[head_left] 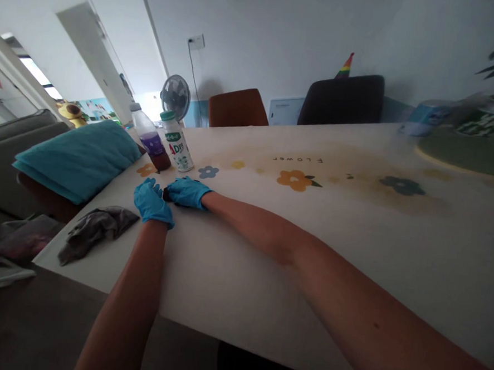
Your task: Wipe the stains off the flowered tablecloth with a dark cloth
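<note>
My right hand [187,192], in a blue glove, rests low on the table with its fingers curled over a small black object [166,194], mostly hidden beneath the palm. Close by on the left is my left hand [152,200], also blue-gloved, its fingers loosely bent and the thumb side toward that object; nothing shows in it. Just beyond both hands stand a white bottle with a green cap [177,144] and a clear bottle with a purple label and dark liquid [152,141]. A crumpled grey cloth [97,229] lies left of my left hand.
The pale table [233,273] has printed flowers. A brown chair [238,107] and a black chair [342,100] stand along its far side. A turquoise cushion or folded cloth [79,158] is at the left edge. Behind the bottles is a fan [175,96]; a potted plant [491,119] stands far right.
</note>
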`<state>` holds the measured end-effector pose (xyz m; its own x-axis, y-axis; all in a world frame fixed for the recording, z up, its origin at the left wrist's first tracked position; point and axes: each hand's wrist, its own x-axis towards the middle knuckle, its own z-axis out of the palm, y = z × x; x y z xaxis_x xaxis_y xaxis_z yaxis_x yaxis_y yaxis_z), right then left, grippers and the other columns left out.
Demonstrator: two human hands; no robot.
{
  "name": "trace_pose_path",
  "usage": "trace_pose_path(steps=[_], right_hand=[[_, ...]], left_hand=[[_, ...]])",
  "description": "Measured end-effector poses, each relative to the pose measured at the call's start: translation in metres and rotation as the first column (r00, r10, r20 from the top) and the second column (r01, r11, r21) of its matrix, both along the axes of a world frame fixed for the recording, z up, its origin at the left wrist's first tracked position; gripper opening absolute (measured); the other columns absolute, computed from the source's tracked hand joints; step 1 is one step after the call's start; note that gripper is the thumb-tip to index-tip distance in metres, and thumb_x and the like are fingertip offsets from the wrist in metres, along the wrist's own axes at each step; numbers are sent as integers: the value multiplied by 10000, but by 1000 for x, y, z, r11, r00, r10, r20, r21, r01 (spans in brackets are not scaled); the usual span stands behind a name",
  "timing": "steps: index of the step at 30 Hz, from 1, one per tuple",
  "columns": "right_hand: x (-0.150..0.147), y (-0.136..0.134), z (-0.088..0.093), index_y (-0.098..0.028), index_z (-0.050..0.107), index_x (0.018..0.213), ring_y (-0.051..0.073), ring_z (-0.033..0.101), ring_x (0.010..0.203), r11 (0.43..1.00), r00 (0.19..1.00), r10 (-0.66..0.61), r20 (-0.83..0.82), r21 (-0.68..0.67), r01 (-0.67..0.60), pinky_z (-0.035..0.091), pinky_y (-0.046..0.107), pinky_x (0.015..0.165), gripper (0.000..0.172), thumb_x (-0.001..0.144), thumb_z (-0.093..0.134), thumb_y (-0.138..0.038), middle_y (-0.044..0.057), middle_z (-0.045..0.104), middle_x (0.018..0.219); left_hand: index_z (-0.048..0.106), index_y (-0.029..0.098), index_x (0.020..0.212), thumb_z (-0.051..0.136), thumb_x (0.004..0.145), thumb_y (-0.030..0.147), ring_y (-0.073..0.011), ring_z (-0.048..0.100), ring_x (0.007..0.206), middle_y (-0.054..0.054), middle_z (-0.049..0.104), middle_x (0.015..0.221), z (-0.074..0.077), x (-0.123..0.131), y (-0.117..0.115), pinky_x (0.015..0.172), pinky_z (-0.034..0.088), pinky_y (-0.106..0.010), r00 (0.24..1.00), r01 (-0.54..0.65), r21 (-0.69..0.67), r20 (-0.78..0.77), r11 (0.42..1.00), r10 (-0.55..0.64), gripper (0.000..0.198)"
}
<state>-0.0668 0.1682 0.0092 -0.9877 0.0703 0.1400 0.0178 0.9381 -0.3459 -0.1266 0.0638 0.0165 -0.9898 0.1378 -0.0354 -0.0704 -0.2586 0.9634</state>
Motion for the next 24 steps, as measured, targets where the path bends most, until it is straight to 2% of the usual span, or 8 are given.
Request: trace_pose_path(steps=[3, 9, 14, 19, 22, 24], right_hand=[[26, -8, -3, -245, 768, 1342, 293, 570, 1534, 998, 998, 63, 16, -32, -63, 361, 482, 1340, 323, 1116, 542, -290, 38, 713, 1573], [98, -16, -13, -233, 753, 1405, 312, 546, 1572, 983, 990, 135, -33, -118, -138, 343, 508, 1359, 370, 1065, 614, -268, 83, 709, 1571], [176, -8, -15, -228, 787, 1352, 307, 494, 1621, 973, 990, 139, -37, -180, -144, 291, 573, 1389, 362, 1018, 648, -202, 82, 730, 1545], [269, 13, -15, -215, 709, 1517, 295, 469, 1642, 977, 999, 15, -30, -210, -21, 285, 588, 1401, 491, 1039, 605, -259, 110, 681, 1606], [330, 30, -14, -249, 693, 1550, 307, 449, 1654, 973, 992, -128, -4, -194, 125, 278, 630, 1397, 519, 1047, 589, -320, 99, 647, 1645], [371, 41, -14, -277, 691, 1564, 327, 450, 1652, 949, 964, -263, 21, -174, 263, 291, 650, 1388, 533, 1048, 587, -365, 99, 600, 1689]], left_hand=[[620, 180, 1055, 463, 982, 83, -201, 718, 1238, -101, 734, 1239, 2, 3, -1, 1184, 550, -386, 1000, -13, 10, 20, 1000, 13, 198], [600, 190, 1009, 454, 1004, 85, -192, 716, 1231, -106, 732, 1279, 6, 5, -4, 1193, 537, -394, 999, -22, -7, 35, 1000, 22, 179], [595, 194, 973, 505, 982, 89, -204, 715, 1233, -87, 738, 1200, 5, 6, -3, 1177, 543, -401, 1000, -4, -33, 25, 999, 5, 139], [574, 203, 965, 495, 982, 90, -180, 720, 1186, -65, 710, 1110, 6, 7, -2, 1158, 541, -354, 1000, 9, -51, 13, 999, -9, 139], [561, 194, 960, 488, 983, 73, -167, 711, 1107, -60, 674, 1066, 7, 8, -3, 1146, 535, -352, 1000, 23, -69, 1, 997, -23, 143], [547, 190, 963, 475, 987, 66, -162, 696, 1053, -52, 650, 1039, 5, 7, -4, 1135, 535, -361, 999, 35, -88, -18, 996, -37, 145]])
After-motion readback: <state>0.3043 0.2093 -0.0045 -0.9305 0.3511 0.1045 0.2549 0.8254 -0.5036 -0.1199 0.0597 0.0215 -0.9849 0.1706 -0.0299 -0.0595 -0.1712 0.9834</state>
